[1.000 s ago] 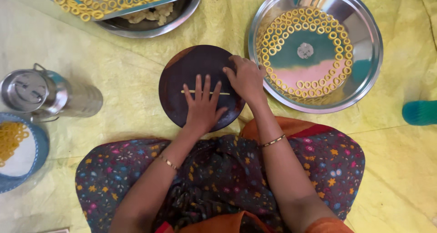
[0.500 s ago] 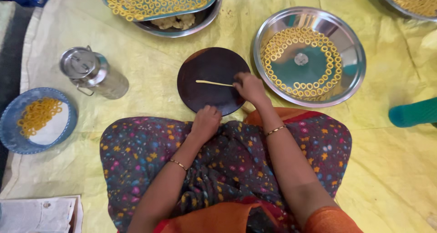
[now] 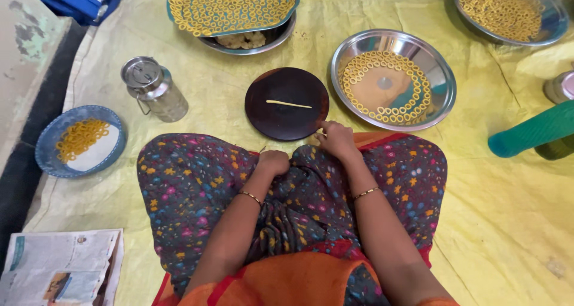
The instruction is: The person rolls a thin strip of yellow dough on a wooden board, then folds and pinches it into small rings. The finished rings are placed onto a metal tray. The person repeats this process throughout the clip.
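Dough strand (image 3: 289,104) lengthwise left-right on board (image 3: 269,124)

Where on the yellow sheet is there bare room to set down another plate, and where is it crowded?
Free: the stretch between the steel can and the dark round board, and the sheet right of the patterned lap. Crowded: around the ring-lined steel plate and the stacked trays at top.

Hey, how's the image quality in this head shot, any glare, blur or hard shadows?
Head view: soft, even light with no hard shadows; mild glare on the round steel plate and the lidded steel can; the thin dough strip on the dark round wooden board is sharp; edges look slightly wide-angle stretched.
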